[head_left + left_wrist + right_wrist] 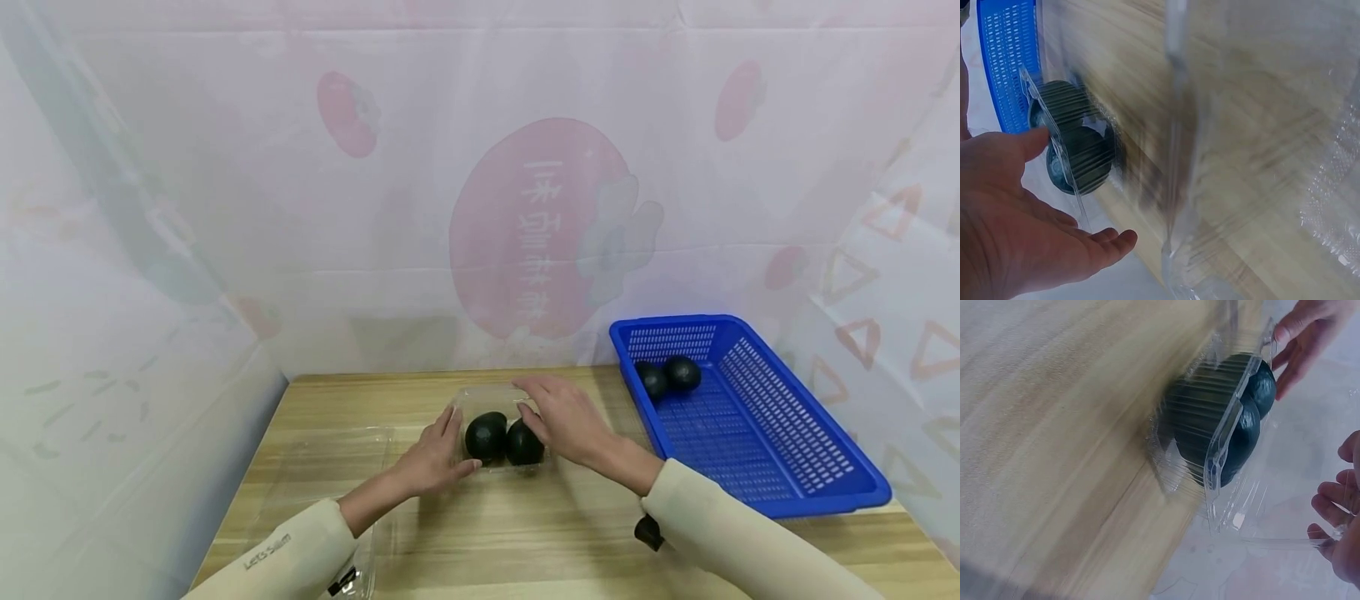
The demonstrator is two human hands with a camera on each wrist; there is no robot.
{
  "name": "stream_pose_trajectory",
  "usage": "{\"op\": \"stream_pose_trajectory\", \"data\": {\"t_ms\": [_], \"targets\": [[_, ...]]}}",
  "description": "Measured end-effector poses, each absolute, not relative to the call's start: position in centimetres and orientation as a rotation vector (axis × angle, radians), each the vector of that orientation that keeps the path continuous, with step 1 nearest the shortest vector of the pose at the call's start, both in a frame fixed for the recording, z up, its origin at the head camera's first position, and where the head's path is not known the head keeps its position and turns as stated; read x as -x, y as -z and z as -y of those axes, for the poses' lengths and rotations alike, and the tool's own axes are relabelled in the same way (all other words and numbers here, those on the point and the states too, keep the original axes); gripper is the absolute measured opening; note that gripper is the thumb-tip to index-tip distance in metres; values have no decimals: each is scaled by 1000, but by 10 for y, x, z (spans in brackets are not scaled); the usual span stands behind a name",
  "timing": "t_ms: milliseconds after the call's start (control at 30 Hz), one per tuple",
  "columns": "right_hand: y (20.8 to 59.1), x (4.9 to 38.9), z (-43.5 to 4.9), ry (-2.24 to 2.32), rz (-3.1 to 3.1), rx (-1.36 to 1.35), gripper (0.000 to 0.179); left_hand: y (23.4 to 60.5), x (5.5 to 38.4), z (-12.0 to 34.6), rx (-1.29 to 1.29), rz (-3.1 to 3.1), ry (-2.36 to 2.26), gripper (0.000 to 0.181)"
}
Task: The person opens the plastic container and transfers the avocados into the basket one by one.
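A clear plastic clamshell box with ribbed sides stands on the wooden table, its lid raised on the far side. Two dark green avocados, a left one and a right one, lie side by side inside it. My left hand is at the box's left end, thumb at the rim and fingers fairly straight along the side. With curled fingers, my right hand holds the lid's edge over the right end and partly covers the right avocado in the head view.
On the right stands a blue perforated basket with two more avocados, one beside another, at its far left corner. A second clear plastic container lies at the table's left, partly beneath my left sleeve. Printed cloth walls enclose the table.
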State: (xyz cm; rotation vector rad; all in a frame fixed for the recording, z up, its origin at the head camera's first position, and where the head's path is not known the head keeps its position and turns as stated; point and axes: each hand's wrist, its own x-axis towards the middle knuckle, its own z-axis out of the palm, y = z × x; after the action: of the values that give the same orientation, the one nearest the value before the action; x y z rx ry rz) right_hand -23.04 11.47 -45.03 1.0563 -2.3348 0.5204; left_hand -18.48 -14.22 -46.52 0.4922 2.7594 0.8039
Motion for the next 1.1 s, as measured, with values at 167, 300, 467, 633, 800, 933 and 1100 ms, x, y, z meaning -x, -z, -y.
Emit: {"op": "stream_pose_trajectory", "data": {"t_ms": [167,300,467,633,800,933,1100], "targets": [[447,236,-113,-577,2387,-990,41,465,188,144,-517,-2735,-788,93],[445,241,-113,-651,2435,-921,43,465,190,145,-564,-2729,-768,98],[443,246,-110,-783,2459,-830,42,469,193,146,-608,-2732,-734,103],[445,252,-107,-942,2457,-752,39,474,197,146,-644,-2736,-737,108],[448,257,-107,-1152,2466,-635,38,476,199,147,-669,-2726,-779,114],[452,263,-109,-1314,2427,-548,38,478,200,146,-656,-2692,-832,116],[459,270,-112,-1483,2347,-549,38,479,201,145,-657,-2678,-861,116]]}}
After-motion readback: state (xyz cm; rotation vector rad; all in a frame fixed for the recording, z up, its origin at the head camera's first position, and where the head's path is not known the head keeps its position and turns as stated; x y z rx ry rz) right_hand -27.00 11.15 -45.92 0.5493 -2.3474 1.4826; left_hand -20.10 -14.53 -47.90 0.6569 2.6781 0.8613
